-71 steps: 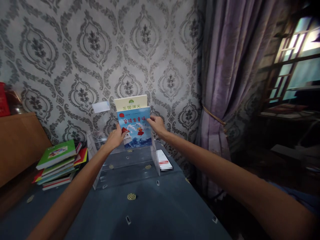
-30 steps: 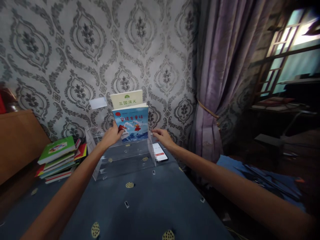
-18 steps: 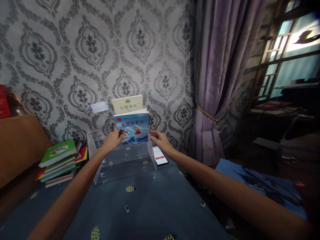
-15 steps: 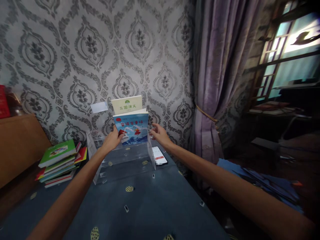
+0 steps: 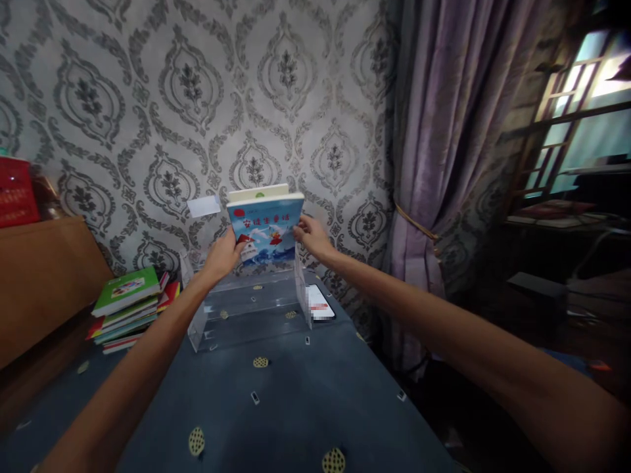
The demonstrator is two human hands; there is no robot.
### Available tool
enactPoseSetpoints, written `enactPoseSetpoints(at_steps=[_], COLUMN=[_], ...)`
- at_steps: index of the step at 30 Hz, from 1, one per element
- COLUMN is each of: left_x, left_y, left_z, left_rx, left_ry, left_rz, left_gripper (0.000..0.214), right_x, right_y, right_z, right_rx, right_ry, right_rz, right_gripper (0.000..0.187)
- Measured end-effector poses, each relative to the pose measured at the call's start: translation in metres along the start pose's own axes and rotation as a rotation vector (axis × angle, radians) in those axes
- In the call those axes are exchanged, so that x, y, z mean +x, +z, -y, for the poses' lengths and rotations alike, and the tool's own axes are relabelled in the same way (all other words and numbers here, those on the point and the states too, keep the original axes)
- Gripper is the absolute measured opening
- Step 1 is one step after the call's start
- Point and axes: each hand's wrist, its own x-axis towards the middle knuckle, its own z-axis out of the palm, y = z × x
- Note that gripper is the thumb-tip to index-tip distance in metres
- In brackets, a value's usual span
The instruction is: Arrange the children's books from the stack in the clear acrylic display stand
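Observation:
A blue picture book (image 5: 270,226) with red lettering is held upright, its cover towards me. My left hand (image 5: 223,255) grips its left edge, thumb on the front cover. On the right edge, my right hand (image 5: 314,238) closes with bent fingers. Behind the blue book shows only the top strip of a pale yellow book (image 5: 257,192). Both are above a clear plastic stand (image 5: 302,295) with tiered steps and side panels, standing on the dark blue tablecloth (image 5: 286,401). My fingers behind the blue book are hidden.
Left of the stand lies a stack of books (image 5: 127,289), a green one on top. A phone (image 5: 324,310) rests beside the right panel. Behind are a white label (image 5: 204,206) and patterned wall; a cardboard box (image 5: 49,276) and purple curtain (image 5: 434,131) flank the table.
The blue book has risen and covers more of the pale book behind it. My right hand has come from just beside the blue book onto its right edge. The view has shifted slightly.

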Motion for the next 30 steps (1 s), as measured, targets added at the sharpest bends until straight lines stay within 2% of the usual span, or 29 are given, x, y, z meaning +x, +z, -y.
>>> enactPoseSetpoints(at_steps=[5,10,20,30], left_x=[0.015,0.02,0.018,0.021], left_y=[-0.038,-0.056,-0.052,-0.048], left_z=[-0.01,-0.019,-0.022,-0.018], left_rx=[0.136,0.199,0.165,0.19], left_ry=[0.022,0.008,-0.046,0.005], left_rz=[-0.138,-0.181,-0.137,-0.179], left_gripper=[0.046,0.048,0.047,0.048], right_x=[0.029,0.042,0.041,0.048], right_y=[-0.014,-0.019,-0.015,-0.016], right_z=[0.029,0.043,0.032,0.027], right_rx=[0.032,0.028,0.012,0.059], right_ry=[-0.152,-0.224,-0.219,-0.24], right_rz=[-0.003,-0.017,-0.018,-0.008], right_gripper=[0.016,0.012,0.017,0.015])
